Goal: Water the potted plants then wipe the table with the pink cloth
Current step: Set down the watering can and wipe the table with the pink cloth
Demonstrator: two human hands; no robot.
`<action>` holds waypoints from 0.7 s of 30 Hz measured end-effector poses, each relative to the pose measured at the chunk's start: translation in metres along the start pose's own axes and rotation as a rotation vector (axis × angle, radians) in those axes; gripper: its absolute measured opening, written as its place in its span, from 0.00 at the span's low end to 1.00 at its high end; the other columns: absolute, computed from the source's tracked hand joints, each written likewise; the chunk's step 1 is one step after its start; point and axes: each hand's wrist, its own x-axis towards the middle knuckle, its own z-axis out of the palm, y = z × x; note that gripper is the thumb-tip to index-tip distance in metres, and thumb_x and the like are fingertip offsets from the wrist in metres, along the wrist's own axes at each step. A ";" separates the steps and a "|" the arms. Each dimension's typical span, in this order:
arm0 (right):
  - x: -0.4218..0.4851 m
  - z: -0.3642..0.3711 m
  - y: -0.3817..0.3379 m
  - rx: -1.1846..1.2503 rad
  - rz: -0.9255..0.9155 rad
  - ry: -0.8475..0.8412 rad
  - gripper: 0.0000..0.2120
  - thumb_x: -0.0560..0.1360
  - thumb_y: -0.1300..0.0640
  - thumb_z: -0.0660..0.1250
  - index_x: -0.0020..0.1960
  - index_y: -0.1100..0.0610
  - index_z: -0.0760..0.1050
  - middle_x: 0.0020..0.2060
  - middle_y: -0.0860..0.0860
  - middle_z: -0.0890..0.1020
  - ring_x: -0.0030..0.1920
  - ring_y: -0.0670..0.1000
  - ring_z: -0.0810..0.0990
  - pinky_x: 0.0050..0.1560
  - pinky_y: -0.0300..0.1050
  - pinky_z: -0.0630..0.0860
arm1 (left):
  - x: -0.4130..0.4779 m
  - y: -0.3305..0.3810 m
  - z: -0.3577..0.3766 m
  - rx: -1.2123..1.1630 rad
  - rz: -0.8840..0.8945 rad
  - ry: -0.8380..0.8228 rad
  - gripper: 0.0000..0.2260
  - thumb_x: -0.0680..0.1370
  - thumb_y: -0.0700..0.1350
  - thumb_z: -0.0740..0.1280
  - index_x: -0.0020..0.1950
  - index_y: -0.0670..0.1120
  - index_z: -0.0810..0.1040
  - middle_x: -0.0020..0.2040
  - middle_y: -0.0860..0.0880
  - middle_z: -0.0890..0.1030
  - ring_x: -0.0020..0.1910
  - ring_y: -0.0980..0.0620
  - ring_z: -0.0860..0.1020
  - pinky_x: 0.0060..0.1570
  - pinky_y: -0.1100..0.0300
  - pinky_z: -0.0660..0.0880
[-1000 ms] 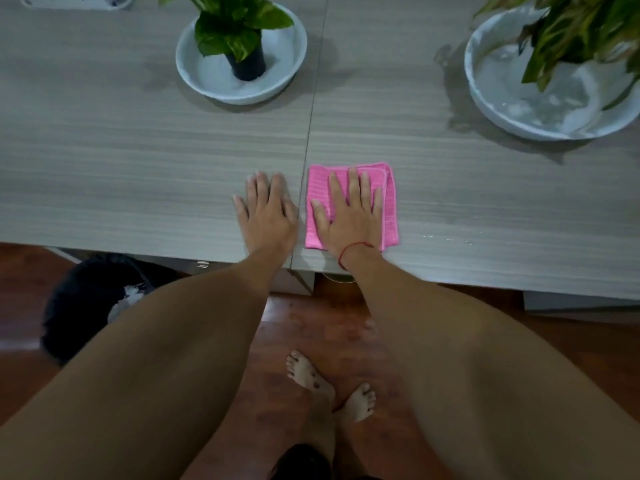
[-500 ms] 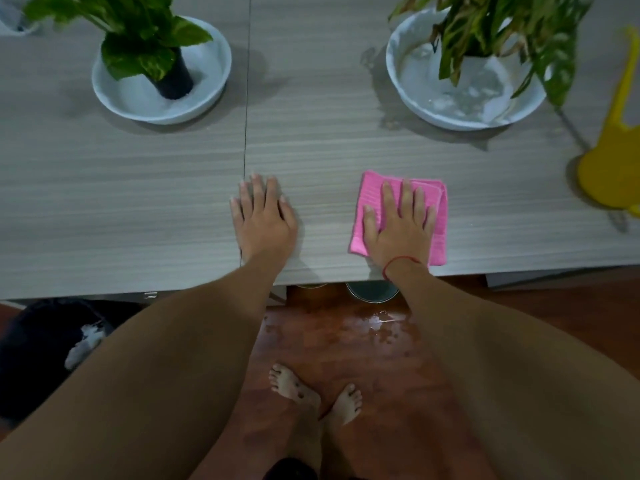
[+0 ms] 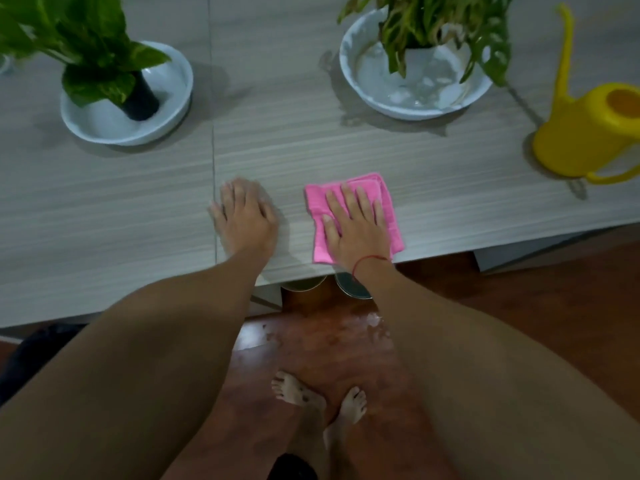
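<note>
- Right hand flat, fingers spread, palm pressing folded pink cloth on grey wood-grain table, near front edge, below white bowl with variegated plant.
- Left hand flat, fingers together, bare on table, gripping nothing.
- Risk: wide rightward sweep could knock yellow plastic watering can; cloth near edge could slip off.
- Left bowl with green leafy plant well clear.

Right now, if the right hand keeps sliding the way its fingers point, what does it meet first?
Bare table first, then probably the white bowl under the right-hand plant; the right hand lies flat on the pink cloth.
</note>
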 end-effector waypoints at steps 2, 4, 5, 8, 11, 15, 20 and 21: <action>-0.006 -0.003 0.034 0.012 0.110 0.021 0.26 0.82 0.43 0.37 0.77 0.46 0.36 0.78 0.48 0.41 0.78 0.53 0.40 0.75 0.53 0.35 | 0.002 0.026 0.005 0.000 0.115 -0.036 0.24 0.82 0.47 0.52 0.79 0.46 0.60 0.80 0.46 0.57 0.80 0.45 0.52 0.78 0.43 0.45; -0.011 -0.008 0.070 0.005 0.225 0.032 0.26 0.82 0.43 0.36 0.77 0.46 0.37 0.78 0.49 0.42 0.78 0.53 0.41 0.76 0.54 0.38 | 0.001 0.050 0.016 -0.021 0.163 -0.088 0.24 0.83 0.48 0.50 0.80 0.47 0.57 0.81 0.46 0.55 0.81 0.46 0.50 0.78 0.43 0.45; -0.012 -0.011 0.084 0.005 0.272 0.035 0.26 0.81 0.43 0.36 0.78 0.46 0.37 0.78 0.50 0.43 0.78 0.54 0.42 0.76 0.55 0.39 | 0.000 0.056 0.021 -0.031 0.146 -0.097 0.24 0.83 0.49 0.49 0.80 0.48 0.56 0.81 0.47 0.54 0.81 0.47 0.49 0.78 0.43 0.43; -0.001 -0.014 0.098 0.012 0.388 0.081 0.27 0.82 0.43 0.37 0.79 0.47 0.40 0.79 0.52 0.46 0.78 0.57 0.44 0.76 0.57 0.40 | -0.002 0.058 0.033 -0.036 0.097 -0.050 0.25 0.82 0.51 0.47 0.80 0.50 0.56 0.81 0.48 0.54 0.81 0.48 0.49 0.78 0.44 0.42; 0.019 -0.013 0.080 0.024 0.509 0.105 0.28 0.81 0.41 0.36 0.79 0.48 0.41 0.79 0.54 0.45 0.78 0.59 0.44 0.75 0.60 0.40 | 0.000 0.056 0.034 -0.035 0.107 -0.032 0.26 0.81 0.52 0.47 0.80 0.50 0.57 0.81 0.48 0.55 0.81 0.48 0.50 0.77 0.44 0.43; 0.036 -0.015 0.058 0.025 0.472 0.095 0.29 0.81 0.40 0.34 0.79 0.49 0.39 0.78 0.56 0.43 0.78 0.60 0.43 0.75 0.63 0.43 | 0.000 0.060 0.028 -0.053 0.102 -0.040 0.25 0.83 0.51 0.49 0.80 0.51 0.57 0.81 0.48 0.54 0.81 0.48 0.50 0.78 0.44 0.42; 0.021 -0.008 0.030 0.063 0.337 0.082 0.29 0.81 0.40 0.36 0.79 0.48 0.38 0.78 0.55 0.43 0.78 0.59 0.41 0.74 0.60 0.37 | -0.003 0.061 0.026 -0.034 0.109 -0.051 0.25 0.83 0.51 0.48 0.81 0.51 0.55 0.81 0.48 0.53 0.81 0.48 0.48 0.78 0.44 0.42; 0.017 -0.006 0.025 0.075 0.313 0.080 0.28 0.81 0.40 0.36 0.79 0.48 0.39 0.78 0.54 0.43 0.78 0.59 0.41 0.74 0.59 0.36 | -0.003 0.061 0.026 -0.037 0.111 -0.050 0.25 0.83 0.51 0.48 0.81 0.51 0.55 0.81 0.47 0.53 0.81 0.48 0.49 0.78 0.44 0.42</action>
